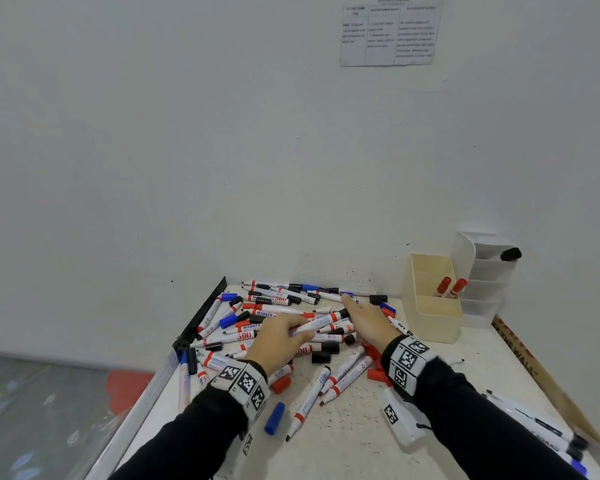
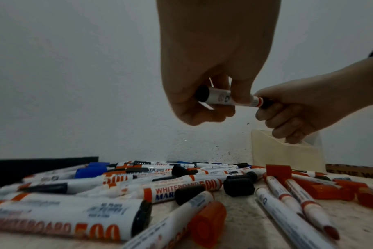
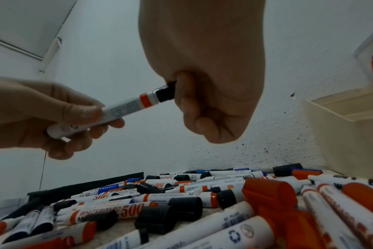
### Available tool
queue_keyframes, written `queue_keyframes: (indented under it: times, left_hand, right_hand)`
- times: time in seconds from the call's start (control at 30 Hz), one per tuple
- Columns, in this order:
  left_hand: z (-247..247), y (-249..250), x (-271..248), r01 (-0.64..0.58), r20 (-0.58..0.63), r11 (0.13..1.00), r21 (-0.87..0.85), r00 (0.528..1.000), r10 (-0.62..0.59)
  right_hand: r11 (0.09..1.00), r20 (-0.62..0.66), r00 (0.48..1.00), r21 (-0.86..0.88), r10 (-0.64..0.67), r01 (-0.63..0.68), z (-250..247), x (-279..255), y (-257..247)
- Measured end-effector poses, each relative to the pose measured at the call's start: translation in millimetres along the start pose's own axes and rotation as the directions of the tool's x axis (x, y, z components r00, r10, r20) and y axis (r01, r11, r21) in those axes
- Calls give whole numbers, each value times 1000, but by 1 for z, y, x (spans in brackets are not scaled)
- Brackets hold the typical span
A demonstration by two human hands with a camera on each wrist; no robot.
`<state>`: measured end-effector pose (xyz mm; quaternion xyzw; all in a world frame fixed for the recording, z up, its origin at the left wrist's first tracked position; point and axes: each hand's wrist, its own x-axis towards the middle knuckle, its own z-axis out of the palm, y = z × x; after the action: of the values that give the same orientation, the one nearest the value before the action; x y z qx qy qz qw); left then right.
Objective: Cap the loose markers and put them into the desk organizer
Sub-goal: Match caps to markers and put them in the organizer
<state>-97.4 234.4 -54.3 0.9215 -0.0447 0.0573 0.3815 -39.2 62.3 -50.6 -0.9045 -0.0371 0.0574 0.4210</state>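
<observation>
My left hand (image 1: 293,330) grips the white barrel of a whiteboard marker (image 1: 317,323) with a red band, held just above the pile. My right hand (image 1: 354,315) is curled round the black cap (image 1: 343,313) at the marker's tip end. In the right wrist view the black cap (image 3: 165,92) sits against the red band, its far end hidden in my fist. In the left wrist view the marker (image 2: 220,97) runs between both hands. A cream desk organizer (image 1: 430,327) at the back right holds two red-capped markers (image 1: 451,287). Beside it stands a white organizer (image 1: 482,296).
Several loose markers and caps (image 1: 274,306) cover the table's back left. Black caps (image 1: 321,357) and a blue cap (image 1: 275,418) lie nearer me. A white tagged box (image 1: 400,420) sits under my right forearm. More markers (image 1: 541,424) lie at the front right, by a brown strip (image 1: 520,355).
</observation>
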Motion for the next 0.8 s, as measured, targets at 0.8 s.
queue_keyframes:
  times: [0.8]
  left_hand:
    - [-14,21,0,493,567,741,-456,803,-185]
  right_hand:
    - [890,-115,978,407,-174,207,5,-9,5]
